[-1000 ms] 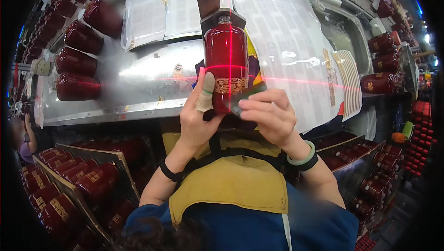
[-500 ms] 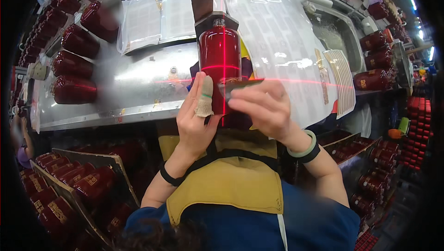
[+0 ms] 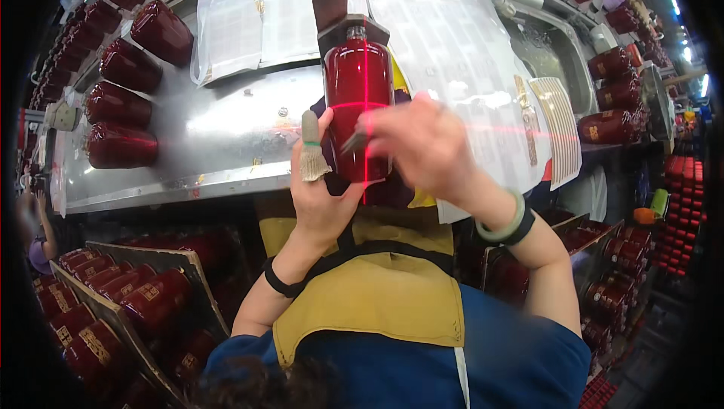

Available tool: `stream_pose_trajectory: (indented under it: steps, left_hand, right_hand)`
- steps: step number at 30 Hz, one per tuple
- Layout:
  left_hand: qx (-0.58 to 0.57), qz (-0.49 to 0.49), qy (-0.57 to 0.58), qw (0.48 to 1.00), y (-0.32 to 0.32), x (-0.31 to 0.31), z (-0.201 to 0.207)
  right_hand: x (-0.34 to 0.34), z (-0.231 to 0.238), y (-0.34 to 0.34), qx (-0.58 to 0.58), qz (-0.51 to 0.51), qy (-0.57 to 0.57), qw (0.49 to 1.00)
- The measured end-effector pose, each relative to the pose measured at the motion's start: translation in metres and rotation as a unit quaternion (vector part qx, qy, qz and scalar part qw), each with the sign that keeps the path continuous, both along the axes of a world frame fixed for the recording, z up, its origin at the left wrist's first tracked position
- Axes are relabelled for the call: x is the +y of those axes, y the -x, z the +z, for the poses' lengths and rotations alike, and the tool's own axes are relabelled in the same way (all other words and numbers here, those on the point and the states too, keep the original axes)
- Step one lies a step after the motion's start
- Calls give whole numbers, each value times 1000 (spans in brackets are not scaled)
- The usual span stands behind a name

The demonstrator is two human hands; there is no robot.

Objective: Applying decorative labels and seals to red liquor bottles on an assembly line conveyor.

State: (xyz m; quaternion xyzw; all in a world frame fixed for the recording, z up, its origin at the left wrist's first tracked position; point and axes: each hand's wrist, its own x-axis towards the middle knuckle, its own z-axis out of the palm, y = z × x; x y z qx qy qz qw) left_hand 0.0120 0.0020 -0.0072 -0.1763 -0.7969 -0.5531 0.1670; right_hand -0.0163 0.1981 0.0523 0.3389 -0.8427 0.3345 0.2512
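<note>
The bottle [image 3: 347, 81] lies at the worker's front, its neck at 12 o'clock in the notch of a dark stop [image 3: 332, 33], red light lines [image 3: 366, 70] crossing its body. At its 7 o'clock, the left hand [image 3: 323, 199] grasps the base end, thumb and fingers about it, the sleeved index finger lifted. At 4 o'clock the right hand [image 3: 428, 147], blurred, pinches a dark tool [image 3: 353, 140]; I can't tell whether that touches the glass. I'd judge it best to keep the neck seated, stop the bottle rolling and use light, even strokes. Farther out, bottles [image 3: 123, 145] stand at 9 o'clock, white sheets [image 3: 445, 47] at 2.
</note>
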Motion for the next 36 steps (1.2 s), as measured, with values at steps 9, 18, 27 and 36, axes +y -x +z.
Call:
stream_pose_trajectory:
  steps: [9, 18, 27, 36]
  left_hand:
    - [-183, -105, -100, 972, 6, -19, 9]
    - [-404, -202, -383, 806, 52, -35, 19]
    - [-382, -130, -310, 861, 45, -22, 34]
    - [-200, -21, -133, 971, 20, -7, 31]
  right_hand:
    - [19, 6, -3, -115, -159, 310, 930]
    - [-1, -27, -36, -367, -115, 322, 865]
    - [-15, -30, -35, -443, -113, 405, 792]
    - [-17, -39, -30, -437, -119, 399, 797]
